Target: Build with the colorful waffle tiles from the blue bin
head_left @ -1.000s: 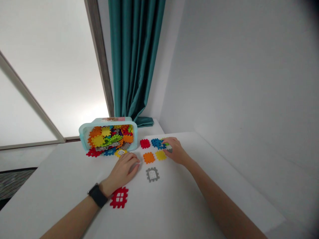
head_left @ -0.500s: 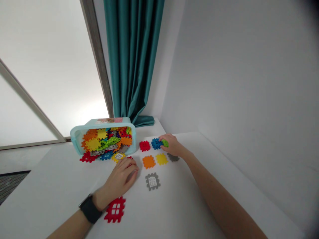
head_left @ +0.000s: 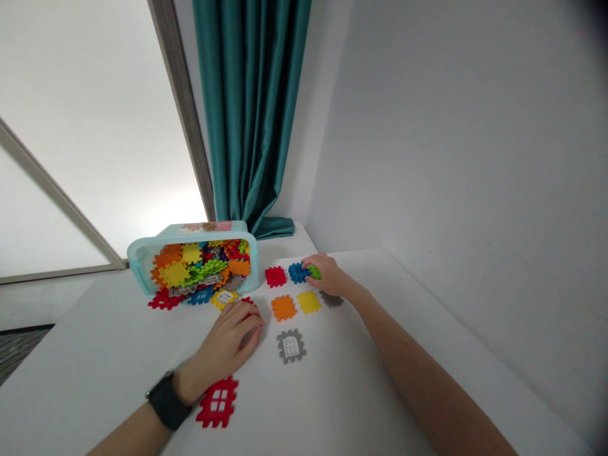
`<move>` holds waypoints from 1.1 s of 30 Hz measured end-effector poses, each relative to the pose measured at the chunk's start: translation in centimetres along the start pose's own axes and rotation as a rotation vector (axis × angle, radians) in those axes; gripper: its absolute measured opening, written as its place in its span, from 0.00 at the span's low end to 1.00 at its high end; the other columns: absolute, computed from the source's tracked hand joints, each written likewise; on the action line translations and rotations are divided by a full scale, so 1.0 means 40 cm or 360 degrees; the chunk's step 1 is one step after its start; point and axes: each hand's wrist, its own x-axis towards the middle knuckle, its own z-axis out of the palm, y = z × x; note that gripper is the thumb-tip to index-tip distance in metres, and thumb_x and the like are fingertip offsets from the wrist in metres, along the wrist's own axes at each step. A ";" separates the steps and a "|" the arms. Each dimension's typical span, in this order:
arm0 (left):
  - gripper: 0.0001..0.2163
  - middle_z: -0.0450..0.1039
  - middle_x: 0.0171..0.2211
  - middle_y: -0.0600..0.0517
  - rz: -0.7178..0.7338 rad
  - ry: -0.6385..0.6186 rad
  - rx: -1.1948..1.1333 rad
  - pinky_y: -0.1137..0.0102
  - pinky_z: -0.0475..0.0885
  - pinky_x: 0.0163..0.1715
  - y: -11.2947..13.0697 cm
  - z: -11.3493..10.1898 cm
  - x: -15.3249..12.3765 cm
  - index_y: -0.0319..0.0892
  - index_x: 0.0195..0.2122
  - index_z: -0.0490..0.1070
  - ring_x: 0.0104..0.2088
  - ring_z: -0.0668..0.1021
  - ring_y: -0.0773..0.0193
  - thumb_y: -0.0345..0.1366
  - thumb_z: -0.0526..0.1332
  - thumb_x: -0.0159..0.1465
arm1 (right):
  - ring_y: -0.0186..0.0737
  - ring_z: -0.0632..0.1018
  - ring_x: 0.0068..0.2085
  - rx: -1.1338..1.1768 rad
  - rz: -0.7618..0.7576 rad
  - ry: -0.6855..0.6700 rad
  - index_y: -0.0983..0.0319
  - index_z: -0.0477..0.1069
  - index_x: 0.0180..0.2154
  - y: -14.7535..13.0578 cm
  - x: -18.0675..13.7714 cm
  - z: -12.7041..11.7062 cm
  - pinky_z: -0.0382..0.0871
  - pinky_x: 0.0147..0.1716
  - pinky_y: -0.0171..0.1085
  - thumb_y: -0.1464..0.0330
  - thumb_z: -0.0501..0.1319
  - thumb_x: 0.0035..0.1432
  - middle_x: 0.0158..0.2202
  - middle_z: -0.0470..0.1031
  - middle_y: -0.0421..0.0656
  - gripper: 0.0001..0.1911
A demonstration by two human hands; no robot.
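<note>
Nearby, teal curtain (head_left: 251,114), tipped bin (head_left: 254,263), left hand (head_left: 232,330) loosely curled, right hand (head_left: 327,273) pinching green tile (head_left: 315,272)

The right hand (head_left: 325,276) pinches a green piece (head_left: 315,272), with a blue piece (head_left: 297,273) just left of its fingertips. A yellow piece (head_left: 308,303) and a dark grey piece (head_left: 332,299) lie just nearer than that hand. The left hand (head_left: 232,332) rests loosely curled; beyond it lies a tipped bin (head_left: 254,269) of pieces, beside its wrist a red piece (head_left: 218,403) with 4 openings.
</note>
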 end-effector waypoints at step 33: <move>0.08 0.75 0.43 0.47 -0.0024 -0.0090 -0.0012 0.58 0.68 0.51 -0.005 0.003 -0.005 0.43 0.42 0.74 0.45 0.75 0.56 0.31 0.54 0.70 | 0.49 0.75 0.55 0.0026 0.0029 -0.0020 0.56 0.74 0.44 0.008 0.004 0.016 0.64 0.57 0.48 0.70 0.65 0.52 0.52 0.78 0.45 0.15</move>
